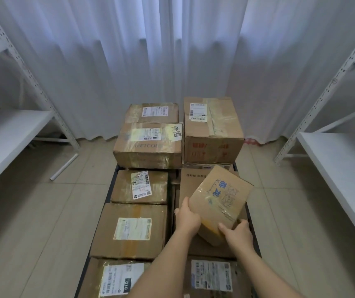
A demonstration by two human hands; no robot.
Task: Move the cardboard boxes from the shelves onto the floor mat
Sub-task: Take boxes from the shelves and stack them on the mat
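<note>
Both hands are on one parcel: the left hand (187,218) grips the near-left edge of a small flat brown cardboard box with blue lettering (220,201), thumb over the top, while the right hand (235,233) curls its fingers round the lower right corner. The box is tilted, far end raised, held just above the larger plain brown cartons on the right side of the dark floor mat (113,186). It looks light and fairly stiff, judging by how easily it sits in that two-corner hold, though the glossy clear tape across its face could be slippery, so the bare cardboard edges are the better purchase. Around it, taped brown boxes with white shipping labels cover the mat: a labelled square carton (129,231) to the left, a taller cube-shaped carton with red print (212,131) stacked behind. Their corners are soft and creased. White perforated metal shelving (4,134) flanks both sides, with pale pleated curtains (150,50) beyond.
</note>
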